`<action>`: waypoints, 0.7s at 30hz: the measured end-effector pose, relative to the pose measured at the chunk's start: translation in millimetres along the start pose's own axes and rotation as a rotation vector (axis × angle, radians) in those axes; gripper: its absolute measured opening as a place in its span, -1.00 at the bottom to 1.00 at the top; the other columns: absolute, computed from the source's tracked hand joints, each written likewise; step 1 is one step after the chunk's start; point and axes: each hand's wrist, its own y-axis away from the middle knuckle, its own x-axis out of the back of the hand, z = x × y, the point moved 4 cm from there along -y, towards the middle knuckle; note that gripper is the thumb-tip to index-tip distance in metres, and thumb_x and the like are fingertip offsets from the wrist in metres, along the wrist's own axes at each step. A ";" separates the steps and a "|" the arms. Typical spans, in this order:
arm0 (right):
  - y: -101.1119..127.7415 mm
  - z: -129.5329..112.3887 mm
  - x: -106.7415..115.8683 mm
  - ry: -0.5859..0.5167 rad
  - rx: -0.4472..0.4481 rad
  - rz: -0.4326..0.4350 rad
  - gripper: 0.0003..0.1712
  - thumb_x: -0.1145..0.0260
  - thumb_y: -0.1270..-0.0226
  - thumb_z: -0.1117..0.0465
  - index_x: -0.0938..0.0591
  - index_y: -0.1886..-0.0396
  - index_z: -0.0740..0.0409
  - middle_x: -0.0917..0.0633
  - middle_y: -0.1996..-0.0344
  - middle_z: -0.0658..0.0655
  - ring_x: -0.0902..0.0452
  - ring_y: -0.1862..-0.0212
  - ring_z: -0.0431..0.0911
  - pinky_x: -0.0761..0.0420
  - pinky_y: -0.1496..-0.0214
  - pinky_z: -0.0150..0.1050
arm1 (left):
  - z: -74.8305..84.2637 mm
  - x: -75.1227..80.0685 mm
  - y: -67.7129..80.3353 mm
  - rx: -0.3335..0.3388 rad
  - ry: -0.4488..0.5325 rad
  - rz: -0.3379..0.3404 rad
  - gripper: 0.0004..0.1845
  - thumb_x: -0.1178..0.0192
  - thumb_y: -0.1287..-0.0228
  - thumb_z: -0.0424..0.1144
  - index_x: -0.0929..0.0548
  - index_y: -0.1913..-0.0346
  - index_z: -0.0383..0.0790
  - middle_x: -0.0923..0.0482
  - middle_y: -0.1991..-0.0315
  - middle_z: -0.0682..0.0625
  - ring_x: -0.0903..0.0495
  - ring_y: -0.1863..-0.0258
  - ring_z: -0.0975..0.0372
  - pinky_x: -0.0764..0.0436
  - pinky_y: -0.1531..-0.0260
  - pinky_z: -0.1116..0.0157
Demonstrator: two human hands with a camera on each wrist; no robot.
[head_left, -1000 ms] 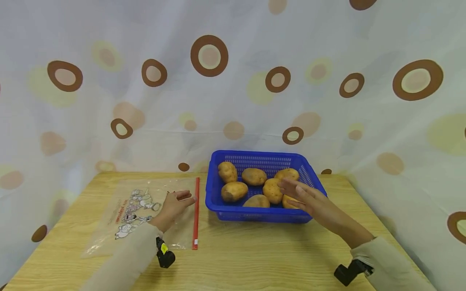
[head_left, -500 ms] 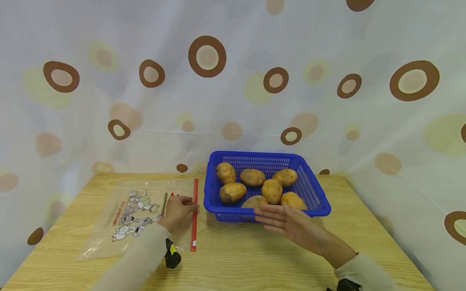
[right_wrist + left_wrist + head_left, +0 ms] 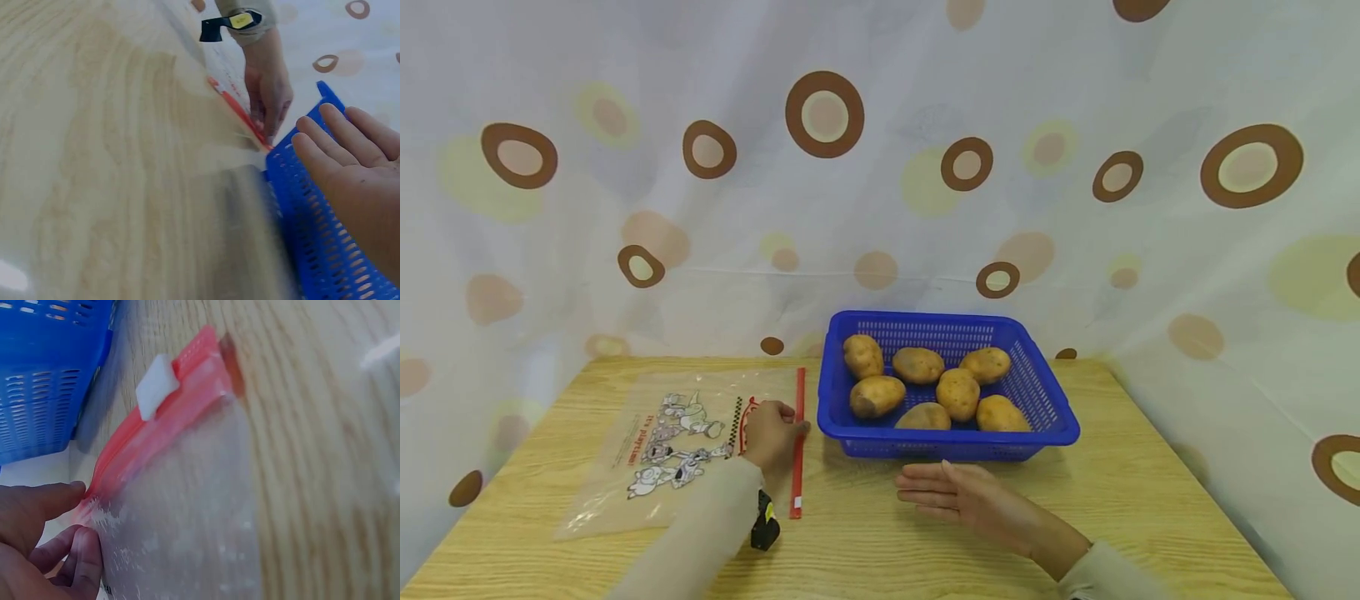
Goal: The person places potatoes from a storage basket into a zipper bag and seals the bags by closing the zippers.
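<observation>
A clear zip bag (image 3: 647, 475) with a red zip strip (image 3: 797, 483) and printed cartoon animals lies flat on the left of the table. My left hand (image 3: 772, 437) is at the middle of that strip; in the left wrist view its thumb (image 3: 62, 499) and fingers pinch the red edge, which bows up there. A white slider (image 3: 156, 386) sits near one end of the strip. My right hand (image 3: 973, 504) hovers in front of the blue basket (image 3: 947, 434), fingers straight and holding nothing. Several potatoes (image 3: 958, 394) lie inside the basket.
The wooden table (image 3: 865, 554) stands against a hanging sheet (image 3: 880, 167) with brown and yellow spots, which also runs along both sides. The basket's near left corner is close to the bag's red strip.
My right hand has moved left and toward me, from over the basket to in front of it. The left hand has shifted slightly right and closed its fingers on the bag's red edge.
</observation>
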 end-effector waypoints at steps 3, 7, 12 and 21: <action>-3.7 10.9 -0.4 -0.033 -0.018 0.010 -0.43 0.37 -0.64 0.19 0.00 -0.43 0.52 -0.20 -0.41 0.38 -0.22 -0.41 0.06 -0.17 -0.50 -0.06 | -0.4 0.5 0.1 0.014 -0.003 0.005 -0.79 -0.38 -0.08 -0.32 -0.64 0.29 -0.40 -0.58 0.37 -0.13 -0.54 0.35 0.08 -0.59 0.37 0.18; -6.4 21.6 0.2 -0.068 -0.030 0.037 -0.45 0.23 -0.62 0.25 -0.04 -0.42 0.53 -0.29 -0.38 0.33 -0.25 -0.39 0.06 -0.20 -0.48 -0.05 | -1.7 1.8 -1.3 0.002 0.001 -0.014 -0.84 -0.34 -0.10 -0.32 -0.63 0.34 -0.37 -0.58 0.38 -0.15 -0.55 0.37 0.07 -0.61 0.37 0.18; -7.6 27.0 1.6 -0.063 -0.019 0.074 -0.48 0.14 -0.57 0.32 -0.14 -0.40 0.51 -0.39 -0.33 0.28 -0.31 -0.36 0.04 -0.26 -0.45 -0.08 | -2.7 5.2 -4.9 -0.057 0.003 -0.023 -0.87 -0.29 -0.09 -0.35 -0.70 0.35 -0.40 -0.64 0.40 -0.14 -0.59 0.38 0.12 -0.65 0.38 0.22; -9.1 26.6 1.6 -0.047 -0.031 0.103 -0.46 0.09 -0.56 0.31 -0.12 -0.39 0.55 -0.38 -0.32 0.32 -0.33 -0.35 0.05 -0.25 -0.45 -0.05 | -6.4 9.9 -8.2 -0.056 0.095 -0.077 -0.88 -0.24 -0.11 -0.45 -0.73 0.37 -0.47 -0.65 0.59 -0.08 -0.60 0.65 0.29 -0.66 0.58 0.38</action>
